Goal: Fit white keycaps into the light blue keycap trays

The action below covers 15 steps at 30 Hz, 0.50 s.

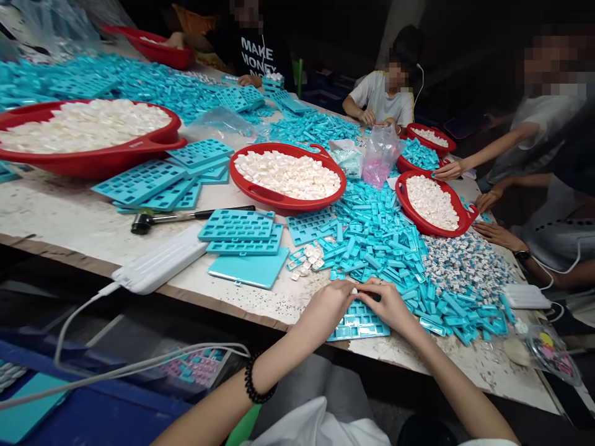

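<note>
Head view: what are the hands doing?

The bare left hand [328, 308] and right hand [383, 303] are curving inward, fingertips nearly meeting at the edge of a turquoise plastic cell tray [357, 327]; whether they're pinching anything, I can't tell.

And further out?

Loose turquoise plastic pieces [385, 248] are lying heaped, and a round red plastic basin [274, 199] is holding creamy white pieces [288, 175].

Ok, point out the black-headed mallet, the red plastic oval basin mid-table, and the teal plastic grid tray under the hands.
Black-headed mallet [142, 222]: head view, on its head.
Red plastic oval basin [288, 206]: head view, front rim.
Teal plastic grid tray [360, 326]: head view, near edge.
</note>
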Available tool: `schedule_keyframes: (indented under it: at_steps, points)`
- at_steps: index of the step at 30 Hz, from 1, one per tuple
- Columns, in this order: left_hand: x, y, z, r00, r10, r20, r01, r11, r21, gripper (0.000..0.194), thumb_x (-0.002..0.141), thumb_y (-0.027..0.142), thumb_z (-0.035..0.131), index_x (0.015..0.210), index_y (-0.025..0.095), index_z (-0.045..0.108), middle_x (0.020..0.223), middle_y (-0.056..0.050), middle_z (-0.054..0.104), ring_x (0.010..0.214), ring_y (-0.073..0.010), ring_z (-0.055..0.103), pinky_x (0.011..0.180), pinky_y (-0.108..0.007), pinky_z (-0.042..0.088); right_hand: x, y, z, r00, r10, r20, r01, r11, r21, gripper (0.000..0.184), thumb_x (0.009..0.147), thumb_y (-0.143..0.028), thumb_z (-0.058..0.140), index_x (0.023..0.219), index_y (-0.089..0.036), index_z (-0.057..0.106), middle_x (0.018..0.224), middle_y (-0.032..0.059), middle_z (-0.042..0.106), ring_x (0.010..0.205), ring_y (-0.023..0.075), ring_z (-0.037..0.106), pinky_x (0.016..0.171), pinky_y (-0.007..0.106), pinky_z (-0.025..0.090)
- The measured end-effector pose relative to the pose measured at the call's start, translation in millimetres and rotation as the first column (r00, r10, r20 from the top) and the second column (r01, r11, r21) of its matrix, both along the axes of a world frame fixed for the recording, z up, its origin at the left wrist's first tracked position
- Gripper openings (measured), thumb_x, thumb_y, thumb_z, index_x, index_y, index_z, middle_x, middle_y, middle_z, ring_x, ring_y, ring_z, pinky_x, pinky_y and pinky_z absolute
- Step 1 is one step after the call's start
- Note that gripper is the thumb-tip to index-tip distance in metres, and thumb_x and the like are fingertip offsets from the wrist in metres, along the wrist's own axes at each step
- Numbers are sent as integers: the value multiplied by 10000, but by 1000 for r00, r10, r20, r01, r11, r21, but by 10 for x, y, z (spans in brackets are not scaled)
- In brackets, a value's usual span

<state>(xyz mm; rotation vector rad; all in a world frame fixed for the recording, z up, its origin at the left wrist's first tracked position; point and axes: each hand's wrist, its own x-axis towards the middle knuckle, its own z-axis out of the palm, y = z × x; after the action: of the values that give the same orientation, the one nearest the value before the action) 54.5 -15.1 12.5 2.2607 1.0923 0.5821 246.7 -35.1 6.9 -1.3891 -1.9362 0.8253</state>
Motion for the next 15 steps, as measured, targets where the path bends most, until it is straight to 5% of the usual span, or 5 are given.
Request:
schedule_keyframes:
  at_steps: [6,15]
  points:
    - [22,32,172,979,-4,-204,-10,998,-69,207,972,192,493,1016,166,694,988,-129,730,939,-248,705,839,-332,540,-11,-6,3,1000,-19,-22,18,999,-27,233,946,-375,628,1063,-235,773,832,51,705,769,209,665,715,312,508]
    - [13,60,194,983,-2,-185,-22,992,-125,245,962,177,481,1074,173,698,997,-125,737,927,-251,712,813,-326,537,-28,-53,-14,1000,-22,21,21,998,67,236,976,-351,585,1119,-264,751,942,67,726,873,217,684,796,322,537]
